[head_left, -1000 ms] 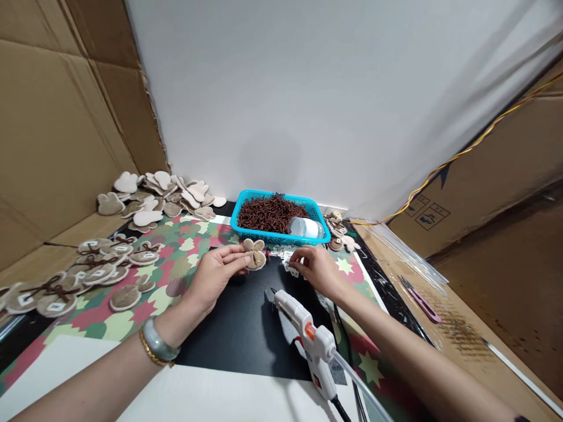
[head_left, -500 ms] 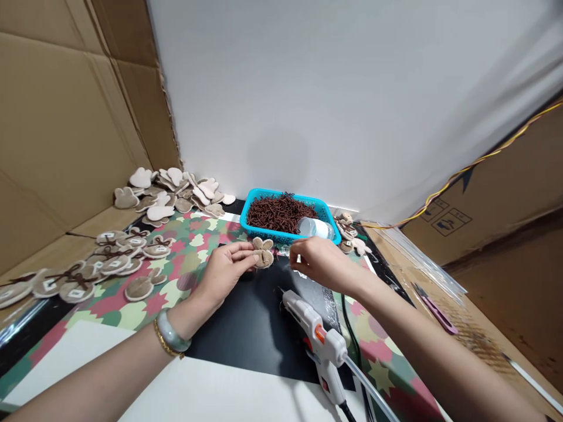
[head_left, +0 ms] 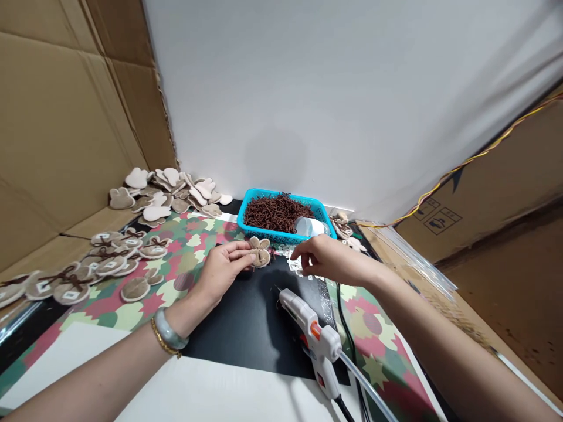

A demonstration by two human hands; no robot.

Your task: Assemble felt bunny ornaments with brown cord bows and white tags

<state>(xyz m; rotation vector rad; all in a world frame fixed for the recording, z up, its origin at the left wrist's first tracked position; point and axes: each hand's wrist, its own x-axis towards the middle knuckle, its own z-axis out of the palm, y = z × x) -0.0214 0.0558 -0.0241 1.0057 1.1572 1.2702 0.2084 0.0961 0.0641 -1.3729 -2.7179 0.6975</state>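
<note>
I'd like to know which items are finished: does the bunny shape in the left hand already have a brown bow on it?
No, the bunny shape in the left hand shows bare felt.

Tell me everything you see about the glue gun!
The glue gun looks like white plastic, with an orange part near its back and red bits lower down. A clear glue stick pokes out behind; a black cord leaves its handle. Its nose points over the black mat. Neither the left hand nor the right hand touches it.
</note>
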